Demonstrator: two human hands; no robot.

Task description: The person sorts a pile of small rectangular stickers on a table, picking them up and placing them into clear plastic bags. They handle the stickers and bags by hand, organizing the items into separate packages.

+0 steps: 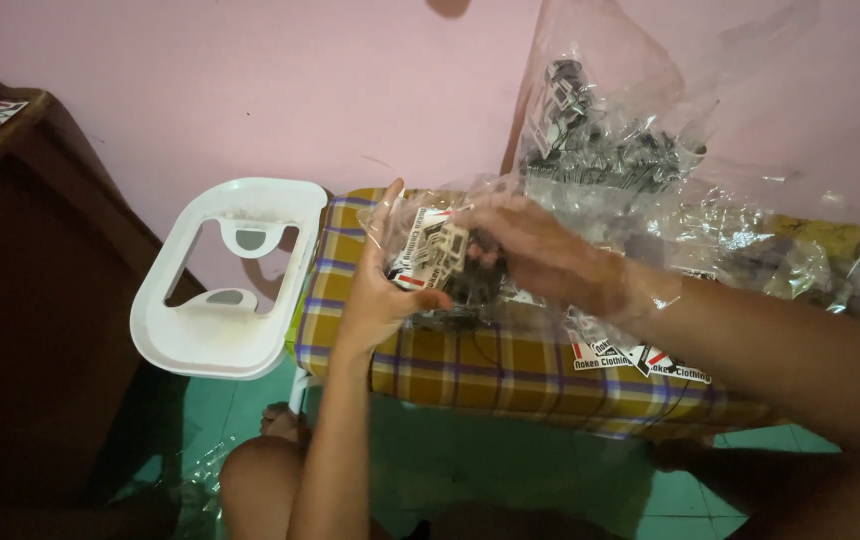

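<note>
Pink wall behind, green tiled floor (510,470) below, and in the middle a low ironing board (510,375) in a yellow-and-purple checked cover. Over its near end, the person's left hand (382,290) is curled round the side of a small clear plastic bag (430,245), thumb tucked underneath, fingers up along the bag's left edge. The right hand (540,255) is pushed inside the mouth of that bag, plastic draped over the wrist, fingers bunched on a stack of small black-and-white printed tags (442,255); just how tightly they pinch the stack is hard to tell through the film. So the bag and its tags sit right between both hands, just above the board.

More loose tags (640,360) lie on the board's front edge under the right forearm. Behind the hands, a big crumpled clear bag (630,130) stuffed with dark items rises against the wall. At the board's left end, a white plastic iron rest (225,280). Far left, a dark wooden cabinet (40,300) with a few more tags on top.
</note>
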